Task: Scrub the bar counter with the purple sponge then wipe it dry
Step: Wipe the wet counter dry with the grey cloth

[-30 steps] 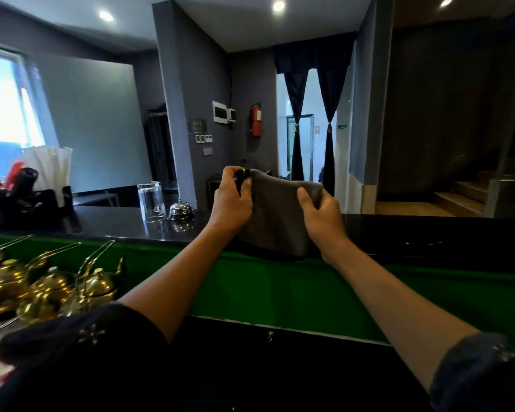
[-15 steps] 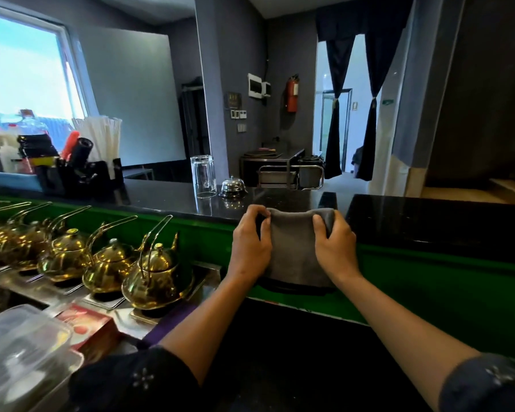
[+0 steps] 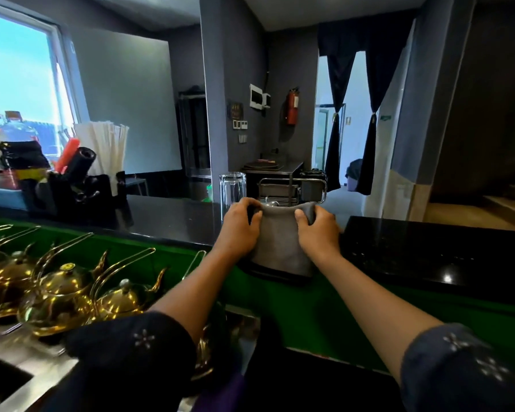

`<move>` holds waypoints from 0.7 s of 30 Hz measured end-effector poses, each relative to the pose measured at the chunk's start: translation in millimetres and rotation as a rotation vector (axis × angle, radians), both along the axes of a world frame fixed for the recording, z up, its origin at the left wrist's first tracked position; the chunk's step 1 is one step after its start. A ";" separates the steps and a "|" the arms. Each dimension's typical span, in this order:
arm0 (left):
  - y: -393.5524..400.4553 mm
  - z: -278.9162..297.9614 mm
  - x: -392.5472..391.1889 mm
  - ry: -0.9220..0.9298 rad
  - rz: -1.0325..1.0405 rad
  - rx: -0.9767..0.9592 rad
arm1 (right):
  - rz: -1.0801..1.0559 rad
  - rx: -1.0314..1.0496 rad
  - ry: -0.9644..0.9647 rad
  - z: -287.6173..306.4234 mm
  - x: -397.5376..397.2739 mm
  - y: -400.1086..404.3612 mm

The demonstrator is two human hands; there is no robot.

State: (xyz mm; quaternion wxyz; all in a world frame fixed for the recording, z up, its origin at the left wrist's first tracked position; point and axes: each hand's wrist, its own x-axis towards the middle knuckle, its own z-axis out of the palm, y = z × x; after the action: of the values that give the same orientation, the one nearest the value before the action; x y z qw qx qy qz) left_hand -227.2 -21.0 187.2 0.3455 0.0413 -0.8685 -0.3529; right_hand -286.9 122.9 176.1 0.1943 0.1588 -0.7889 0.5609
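I hold a folded grey cloth (image 3: 280,245) by its upper corners in front of me, over the near edge of the black bar counter (image 3: 428,248). My left hand (image 3: 241,227) grips its left corner and my right hand (image 3: 318,230) grips its right corner. The cloth hangs down to the counter's green front band (image 3: 339,310). A purple patch (image 3: 220,394), possibly the purple sponge, shows at the bottom below my left sleeve, mostly hidden.
An upturned clear glass (image 3: 232,191) stands on the counter just behind my left hand. A black holder with straws and tools (image 3: 72,179) sits at the left. Several brass teapots (image 3: 60,295) line the lower shelf. A metal rack (image 3: 292,188) is behind the cloth.
The view has tilted down and shifted left, showing more teapots. My hands have brought the cloth lower and closer together, its bottom now near the counter's front edge.
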 end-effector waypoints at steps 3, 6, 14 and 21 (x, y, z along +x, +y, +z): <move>-29.2 8.9 -23.0 -0.070 -0.004 -0.067 | -0.008 0.055 -0.100 6.5 -27.9 -24.7; -49.6 6.3 -39.8 -0.174 0.000 -0.099 | -0.005 0.160 -0.136 5.6 -51.5 -41.7; -62.2 -22.9 -50.8 -0.292 0.148 -0.449 | -0.002 0.567 0.084 -20.0 -65.9 -39.3; -52.2 -15.9 -41.7 -0.460 -0.031 -0.505 | 0.310 0.742 0.082 -11.2 -47.7 -29.8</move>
State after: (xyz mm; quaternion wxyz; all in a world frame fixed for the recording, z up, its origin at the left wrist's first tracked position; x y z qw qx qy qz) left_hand -268.9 -73.3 171.4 0.1344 0.0200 -0.9842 -0.1135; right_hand -334.6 93.1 164.9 0.0684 0.3573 -0.8962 0.2541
